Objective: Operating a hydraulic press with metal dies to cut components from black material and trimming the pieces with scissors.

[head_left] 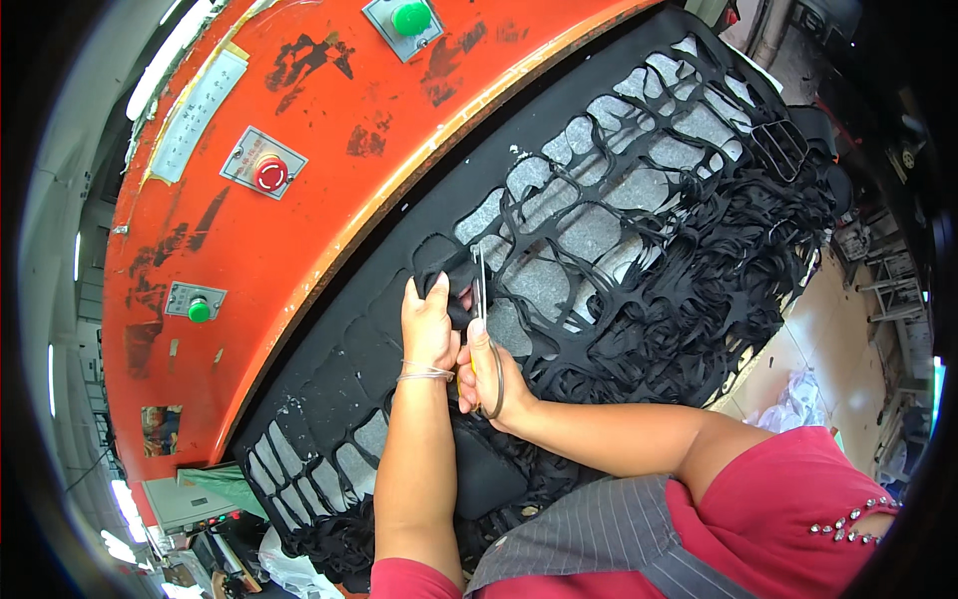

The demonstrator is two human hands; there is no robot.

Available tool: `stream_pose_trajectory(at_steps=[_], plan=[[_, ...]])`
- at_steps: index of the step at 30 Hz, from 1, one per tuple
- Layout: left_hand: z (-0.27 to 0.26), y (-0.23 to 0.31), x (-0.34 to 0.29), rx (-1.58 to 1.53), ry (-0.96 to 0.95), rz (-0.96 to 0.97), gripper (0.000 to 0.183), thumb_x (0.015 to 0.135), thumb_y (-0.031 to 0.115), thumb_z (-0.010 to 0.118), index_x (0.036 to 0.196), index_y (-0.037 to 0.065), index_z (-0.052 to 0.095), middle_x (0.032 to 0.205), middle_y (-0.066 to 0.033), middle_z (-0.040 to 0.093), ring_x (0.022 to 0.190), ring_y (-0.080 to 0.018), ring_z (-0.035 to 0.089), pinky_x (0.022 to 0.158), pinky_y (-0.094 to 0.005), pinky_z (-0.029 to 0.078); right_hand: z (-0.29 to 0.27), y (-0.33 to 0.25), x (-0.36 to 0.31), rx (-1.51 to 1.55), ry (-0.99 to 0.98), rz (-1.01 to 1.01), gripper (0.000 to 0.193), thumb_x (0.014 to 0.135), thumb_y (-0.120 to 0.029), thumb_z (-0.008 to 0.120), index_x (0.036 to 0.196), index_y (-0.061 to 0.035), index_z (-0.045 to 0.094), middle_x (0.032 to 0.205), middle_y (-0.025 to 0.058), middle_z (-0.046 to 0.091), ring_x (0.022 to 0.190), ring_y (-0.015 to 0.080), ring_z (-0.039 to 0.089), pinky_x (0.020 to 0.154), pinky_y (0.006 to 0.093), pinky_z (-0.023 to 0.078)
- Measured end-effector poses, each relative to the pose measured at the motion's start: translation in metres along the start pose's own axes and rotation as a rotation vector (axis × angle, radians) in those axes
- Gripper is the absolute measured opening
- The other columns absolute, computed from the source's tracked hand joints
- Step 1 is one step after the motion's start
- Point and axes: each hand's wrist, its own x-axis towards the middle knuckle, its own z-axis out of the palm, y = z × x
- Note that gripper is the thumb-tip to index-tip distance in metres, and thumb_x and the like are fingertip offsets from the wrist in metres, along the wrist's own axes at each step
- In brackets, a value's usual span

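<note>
My right hand (491, 377) is closed round the handles of a pair of scissors (482, 285), whose blades point up and away from me. Beside it, my left hand (429, 324) grips part of a black sheet (439, 258) of soft material near the blades. Its fingertips are partly hidden by the folded material. Shapes are cut through the sheet, leaving a net of thin black strips (509, 225) to the right. A grey speckled surface (599, 232) shows through the gaps.
A large heap of black strips (679, 290) lies at the right. Along the far side runs an orange machine body (329, 150) with a red button (270, 174) and green buttons (410, 18). A wire rack (780, 150) sits at the far right. Plastic bags (793, 401) lie on the floor.
</note>
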Motion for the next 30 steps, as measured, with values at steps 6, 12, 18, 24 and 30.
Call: stream_pose_trajectory(at_steps=[6,12,18,24,30], plan=[[-0.002,0.003,0.003,0.075,-0.024,-0.070,0.013,0.092,0.014,0.062,0.101,0.007,0.057,0.086,-0.0015,0.063,0.068,-0.0104,0.058,0.064,-0.0265,0.050,-0.014,-0.009,-0.007,-0.062,-0.030,0.110,0.069,0.088,-0.072,0.038,0.092,-0.0040,0.044,0.065,0.0016,0.040,0.047,0.0121,0.041,0.049,0.0304,0.046],[0.001,0.009,0.006,0.167,-0.012,-0.159,0.019,0.086,0.016,0.069,0.101,0.006,0.061,0.086,-0.0008,0.063,0.072,-0.0107,0.057,0.067,-0.0268,0.049,-0.026,-0.024,-0.020,-0.097,-0.082,0.254,0.072,0.086,-0.076,0.035,0.095,-0.0053,0.044,0.068,0.0030,0.042,0.055,0.0142,0.045,0.059,0.0331,0.048],[0.008,0.003,0.006,0.081,-0.008,-0.089,0.021,0.089,0.018,0.067,0.105,0.005,0.061,0.092,-0.0009,0.066,0.075,-0.0095,0.058,0.065,-0.0251,0.046,-0.036,-0.029,-0.022,-0.113,-0.101,0.266,0.072,0.087,-0.075,0.034,0.096,-0.0050,0.045,0.071,0.0040,0.043,0.057,0.0142,0.046,0.062,0.0334,0.048],[0.005,0.005,0.006,0.147,0.004,-0.109,0.016,0.092,0.020,0.063,0.099,0.006,0.059,0.082,-0.0008,0.063,0.058,-0.0080,0.054,0.046,-0.0196,0.039,-0.042,-0.028,-0.021,-0.128,-0.125,0.281,0.071,0.088,-0.074,0.031,0.098,-0.0050,0.046,0.073,0.0045,0.044,0.058,0.0142,0.046,0.064,0.0342,0.049],[0.023,0.013,0.007,0.223,0.042,-0.043,0.013,0.095,0.016,0.057,0.099,0.004,0.055,0.079,-0.0036,0.062,0.053,-0.0110,0.058,0.043,-0.0205,0.040,-0.046,-0.018,-0.015,-0.174,-0.112,0.175,0.075,0.088,-0.073,0.033,0.097,0.0000,0.047,0.075,0.0050,0.044,0.057,0.0128,0.048,0.058,0.0296,0.051]])
